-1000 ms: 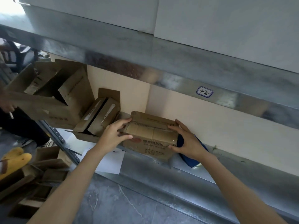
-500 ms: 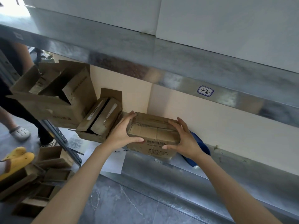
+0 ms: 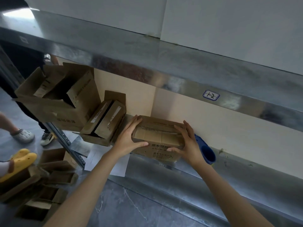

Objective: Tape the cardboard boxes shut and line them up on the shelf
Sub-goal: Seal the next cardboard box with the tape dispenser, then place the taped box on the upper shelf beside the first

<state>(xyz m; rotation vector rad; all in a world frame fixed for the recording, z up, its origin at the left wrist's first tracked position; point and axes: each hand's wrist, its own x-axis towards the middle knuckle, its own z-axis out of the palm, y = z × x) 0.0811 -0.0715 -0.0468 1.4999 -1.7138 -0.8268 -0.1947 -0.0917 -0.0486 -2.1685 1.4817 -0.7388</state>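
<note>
Head view is looking down along a galvanised metal shelf (image 3: 172, 176) that is running from near left to far right. A beige back panel (image 3: 229, 128) is standing behind it, and an upper shelf (image 3: 114, 46) is hanging above, carrying one handwritten label (image 3: 211, 95). Grey stone floor (image 3: 131, 208) is showing below the near edge.

Three cardboard boxes are sitting on the lower shelf. One taped box (image 3: 157, 136) is lying in the middle, close to the back panel, and both hands are gripping it. The left hand (image 3: 127, 140) is wrapping its left end, thumb lying along the near face. The right hand (image 3: 188, 145) is clasping the right end, fingers reaching over the top.

Just left of it one small open box (image 3: 105, 123) is leaning with its flaps up. Further left one large open box (image 3: 57, 102) is standing with flaps splayed.

One blue object (image 3: 207, 152) is showing behind the right hand. One white sheet (image 3: 106, 163) is lying on the shelf under the left forearm. More open boxes (image 3: 49, 177) are piling on the floor at near left; I cannot tell their number.
</note>
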